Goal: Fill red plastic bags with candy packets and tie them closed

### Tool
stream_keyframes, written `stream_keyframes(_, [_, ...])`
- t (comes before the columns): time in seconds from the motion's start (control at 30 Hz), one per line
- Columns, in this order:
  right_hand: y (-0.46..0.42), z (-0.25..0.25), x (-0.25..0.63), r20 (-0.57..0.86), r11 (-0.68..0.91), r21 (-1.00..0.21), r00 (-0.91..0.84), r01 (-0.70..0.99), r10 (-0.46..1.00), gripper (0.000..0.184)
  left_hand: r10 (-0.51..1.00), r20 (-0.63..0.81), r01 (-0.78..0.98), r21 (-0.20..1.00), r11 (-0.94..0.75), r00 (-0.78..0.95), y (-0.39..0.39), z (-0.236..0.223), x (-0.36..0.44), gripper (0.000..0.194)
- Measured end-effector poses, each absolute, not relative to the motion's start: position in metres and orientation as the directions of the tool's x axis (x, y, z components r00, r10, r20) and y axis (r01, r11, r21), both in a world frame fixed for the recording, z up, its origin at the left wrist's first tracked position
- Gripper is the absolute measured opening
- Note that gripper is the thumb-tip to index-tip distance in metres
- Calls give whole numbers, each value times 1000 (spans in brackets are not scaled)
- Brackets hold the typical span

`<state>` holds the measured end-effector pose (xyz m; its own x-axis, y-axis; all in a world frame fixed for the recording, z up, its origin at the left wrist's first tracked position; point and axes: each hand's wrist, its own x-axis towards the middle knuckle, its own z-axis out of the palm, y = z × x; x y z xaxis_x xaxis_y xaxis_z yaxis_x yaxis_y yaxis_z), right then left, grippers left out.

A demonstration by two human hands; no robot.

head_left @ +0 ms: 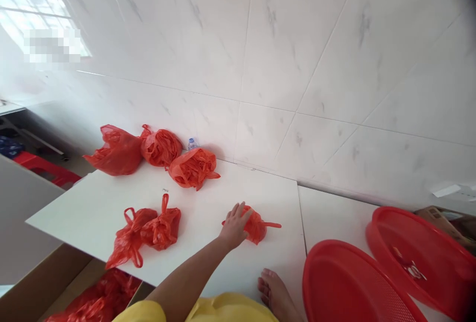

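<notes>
My left hand (pixel 234 226) reaches over the white table with its fingers stretched out, against the left side of a small knotted red plastic bag (pixel 256 227). One tie end of that bag sticks out to the right. Close to the table's front edge is my right hand (pixel 275 292), its fingers curled together and nothing visible in them. Left of my left hand, two tied red plastic bags, one (pixel 161 227) with an upright handle and another (pixel 130 235) with loops, lie touching each other. What the bags contain is hidden.
Along the wall stand three fuller red bags (pixel 121 151) and a clear bottle with a blue cap (pixel 192 143). Two red plastic baskets (pixel 345 282) are on the right. Below the table's left side, a cardboard box (pixel 40 282) holds more red bags.
</notes>
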<state>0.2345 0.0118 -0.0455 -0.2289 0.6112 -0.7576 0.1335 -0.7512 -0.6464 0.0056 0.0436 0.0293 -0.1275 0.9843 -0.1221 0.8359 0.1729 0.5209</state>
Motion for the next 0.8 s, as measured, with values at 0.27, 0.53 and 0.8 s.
stream_keyframes(0.27, [0, -49, 245, -836, -845, -530, -209, 72, 507, 50, 932, -258, 751, 554, 359, -255, 47, 20, 9, 91])
stream_keyframes(0.53, [-14, -61, 246, -848, -856, -513, -187, 60, 496, 42, 910, -298, 688, 596, 414, -290, 20, 24, -10, 40])
stream_keyframes(0.8, [-7, -71, 239, -874, -855, -486, -128, 180, 469, 42, 1000, 15, 834, 552, -20, 14, 33, 22, 16, 91])
